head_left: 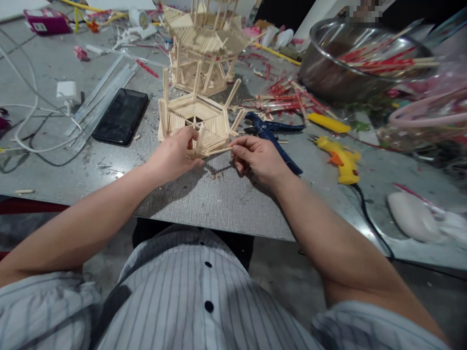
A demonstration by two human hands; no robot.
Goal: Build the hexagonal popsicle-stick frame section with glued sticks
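A six-sided frame of pale wooden sticks (215, 127), with short posts rising at its corners, sits on the grey table. My left hand (177, 153) is at its near left side, fingers bent around a front post. Between the thumb and fingertips of my right hand (257, 158) is the end of a thin wooden stick (219, 151), which runs along the frame's near edge. Whether that stick touches the frame all along, I cannot tell. Just beyond my right hand lie blue-handled cutters (272, 133).
Behind stands a taller stick pavilion (206, 43). A phone (121, 116) lies left, near a white charger (68, 92). To the right are a yellow glue gun (339, 158) with its cord, a metal pot (324, 58) holding red-wrapped sticks, and a white mouse-shaped object (412, 216).
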